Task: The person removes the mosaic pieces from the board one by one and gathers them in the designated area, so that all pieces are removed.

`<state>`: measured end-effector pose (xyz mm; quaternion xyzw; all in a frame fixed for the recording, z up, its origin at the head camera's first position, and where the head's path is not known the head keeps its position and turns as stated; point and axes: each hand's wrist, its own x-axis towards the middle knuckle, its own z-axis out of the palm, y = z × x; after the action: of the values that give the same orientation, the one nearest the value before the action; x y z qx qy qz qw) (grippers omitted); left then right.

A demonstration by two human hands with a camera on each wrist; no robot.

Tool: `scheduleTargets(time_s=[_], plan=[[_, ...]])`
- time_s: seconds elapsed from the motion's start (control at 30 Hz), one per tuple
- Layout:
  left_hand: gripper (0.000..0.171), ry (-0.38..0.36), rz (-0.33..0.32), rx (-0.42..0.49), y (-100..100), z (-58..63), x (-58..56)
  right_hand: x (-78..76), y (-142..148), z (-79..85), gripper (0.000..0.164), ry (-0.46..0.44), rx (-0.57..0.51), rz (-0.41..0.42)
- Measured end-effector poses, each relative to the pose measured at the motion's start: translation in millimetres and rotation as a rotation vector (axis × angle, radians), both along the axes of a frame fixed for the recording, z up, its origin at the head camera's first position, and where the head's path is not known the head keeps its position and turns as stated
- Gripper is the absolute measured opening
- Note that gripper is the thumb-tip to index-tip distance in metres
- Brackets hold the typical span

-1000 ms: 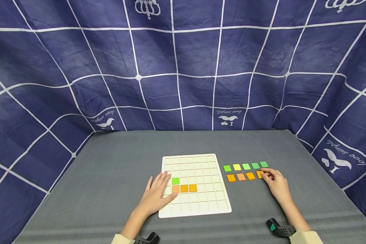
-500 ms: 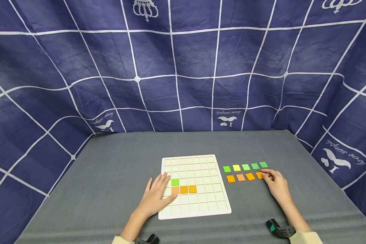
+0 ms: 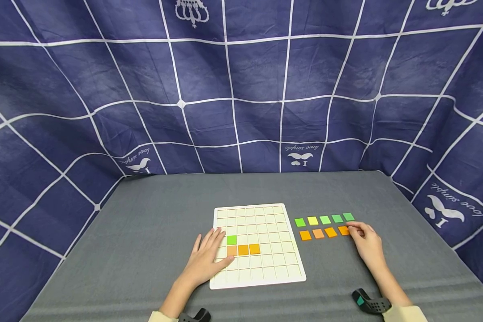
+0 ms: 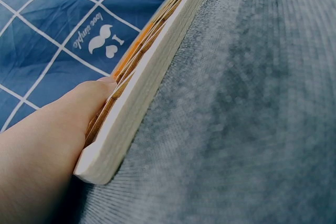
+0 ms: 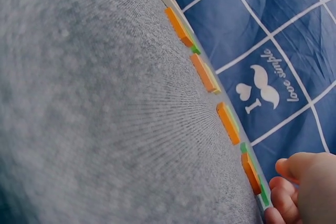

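Observation:
A cream board (image 3: pixel 269 259) with a grid of square cells lies on the table. My left hand (image 3: pixel 203 260) rests spread over its left edge, the thumb (image 4: pixel 100 95) lying across the rim. One green tile (image 3: pixel 232 240) sits on the board above a peach tile (image 3: pixel 232 250); two orange tiles (image 3: pixel 243 249) follow it to the right. To the right of the board, my right hand (image 3: pixel 368 243) is at the end of the near row, fingers loosely bent beside the last orange tile (image 3: pixel 343 230). In the right wrist view, that tile lies flat, with the thumb (image 5: pixel 294 165) apart from it.
Two rows of tiles lie right of the board: a far row with a yellow tile (image 3: pixel 313 221) and several green ones, and a near row of orange and peach tiles (image 3: pixel 318 234). A blue gridded curtain (image 3: pixel 257 120) hangs behind the grey table (image 3: pixel 152 214).
My right hand has shifted slightly to the right, uncovering more of the last orange tile. The left hand stays on the board, and the tiles on the board are the same.

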<state>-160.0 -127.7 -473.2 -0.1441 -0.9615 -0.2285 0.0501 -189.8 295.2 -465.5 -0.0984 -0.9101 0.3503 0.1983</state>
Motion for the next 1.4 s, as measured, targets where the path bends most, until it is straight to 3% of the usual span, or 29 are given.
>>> scheduleTargets(time_s=[0.33, 0.73, 1.4], plan=[[0.079, -0.003, 0.001, 0.007, 0.3, 1.0, 0.0, 0.9, -4.1, 8.8, 0.026, 0.053, -0.019, 0.033], [0.079, -0.008, 0.002, 0.015, 0.8, 0.5, 1.1, 3.2, -21.1, 18.2, 0.029, -0.041, -0.047, 0.154], [0.078, -0.022, 0.003, 0.019, 1.4, 2.1, 2.2, 13.0, -57.3, 21.7, 0.021, -0.021, -0.051, 0.295]])
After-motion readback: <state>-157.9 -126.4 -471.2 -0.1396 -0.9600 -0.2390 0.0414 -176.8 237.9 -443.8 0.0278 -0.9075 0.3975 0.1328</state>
